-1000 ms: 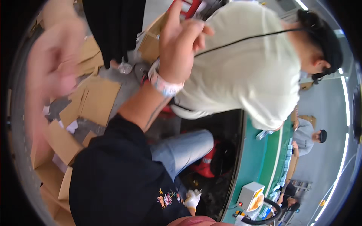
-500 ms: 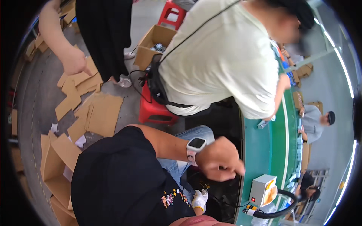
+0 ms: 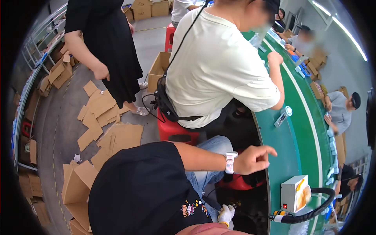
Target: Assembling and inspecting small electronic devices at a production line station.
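Note:
My left hand (image 3: 250, 160), bare with a light-banded watch (image 3: 231, 162) at the wrist, hovers by the edge of the green worktable (image 3: 276, 156). Its index finger stretches toward the table, the other fingers curl, and nothing shows in its grasp. Low down beside my jeans, my right hand (image 3: 226, 215) wears a white glove. Its fingers are closed around something small, mostly hidden, with a brassy glint at the end. On the table beyond my left hand stands a small silver device with a round white top (image 3: 283, 116).
A grey box-shaped unit (image 3: 294, 194) with a red switch and a black corrugated hose (image 3: 317, 209) stands on the table. A co-worker in a white shirt (image 3: 219, 66) sits on a red stool (image 3: 178, 132). Another person (image 3: 103, 47) stands behind flattened cardboard (image 3: 123, 137).
My view has turned, shifting the scene. My left hand has extended toward the table, its index finger straighter. The seated co-worker's hand has moved away from the silver device.

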{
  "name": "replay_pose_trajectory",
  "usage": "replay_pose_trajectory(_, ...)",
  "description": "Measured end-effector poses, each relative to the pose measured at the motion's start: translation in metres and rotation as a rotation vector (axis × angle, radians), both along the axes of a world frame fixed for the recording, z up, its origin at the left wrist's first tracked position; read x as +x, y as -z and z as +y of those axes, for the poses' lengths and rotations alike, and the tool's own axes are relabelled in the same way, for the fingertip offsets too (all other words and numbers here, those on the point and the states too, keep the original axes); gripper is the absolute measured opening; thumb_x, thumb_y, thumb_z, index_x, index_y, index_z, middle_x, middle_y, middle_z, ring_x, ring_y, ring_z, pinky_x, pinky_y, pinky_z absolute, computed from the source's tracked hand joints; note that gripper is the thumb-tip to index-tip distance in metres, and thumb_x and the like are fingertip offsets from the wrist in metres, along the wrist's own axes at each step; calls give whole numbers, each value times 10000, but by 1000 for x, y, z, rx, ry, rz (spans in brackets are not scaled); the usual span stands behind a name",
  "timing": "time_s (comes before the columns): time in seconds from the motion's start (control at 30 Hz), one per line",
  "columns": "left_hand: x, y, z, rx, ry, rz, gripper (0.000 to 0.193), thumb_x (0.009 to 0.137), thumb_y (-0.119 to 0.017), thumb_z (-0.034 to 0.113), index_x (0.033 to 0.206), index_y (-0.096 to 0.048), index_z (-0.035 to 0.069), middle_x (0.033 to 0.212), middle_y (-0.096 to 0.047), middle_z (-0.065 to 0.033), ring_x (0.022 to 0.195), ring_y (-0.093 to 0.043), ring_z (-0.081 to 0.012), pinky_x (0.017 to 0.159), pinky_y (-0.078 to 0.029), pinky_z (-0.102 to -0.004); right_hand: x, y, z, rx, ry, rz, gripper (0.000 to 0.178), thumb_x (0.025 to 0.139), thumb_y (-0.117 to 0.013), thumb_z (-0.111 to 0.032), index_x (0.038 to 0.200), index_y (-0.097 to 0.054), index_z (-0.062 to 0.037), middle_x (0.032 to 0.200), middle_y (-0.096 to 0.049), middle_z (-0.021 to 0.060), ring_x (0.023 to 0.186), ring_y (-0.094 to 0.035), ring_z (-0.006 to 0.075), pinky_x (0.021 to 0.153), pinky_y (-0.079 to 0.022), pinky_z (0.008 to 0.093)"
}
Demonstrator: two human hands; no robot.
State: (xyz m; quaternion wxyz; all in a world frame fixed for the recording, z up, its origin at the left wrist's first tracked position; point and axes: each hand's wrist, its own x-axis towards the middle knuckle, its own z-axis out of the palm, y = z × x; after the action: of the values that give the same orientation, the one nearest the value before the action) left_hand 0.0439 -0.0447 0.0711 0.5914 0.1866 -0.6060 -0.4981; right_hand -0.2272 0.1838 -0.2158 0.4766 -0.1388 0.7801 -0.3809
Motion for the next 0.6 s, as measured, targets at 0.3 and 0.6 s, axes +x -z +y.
replay_pose_trajectory(0.3,1,16,-17,-63,-103,-96,165,926,-666,110,1055,-678,8,796,-682,-63,666,-630,-147,637,-504,-311,4,8,-3,-21,-11,-36,467,852,-708,53,1252,-532,-113,820,-587,33,582,-549,125,481,-459,284)
replay_pose_trajectory(0.6,-42,6,-56,-176,-114,-215,134,926,-666,137,978,-710,22,872,-721,-115,741,-683,-244,691,-539,-354,-2,10,3,-96,128,-58,480,855,-706,27,1276,-527,-116,854,-604,50,611,-565,154,506,-471,311)
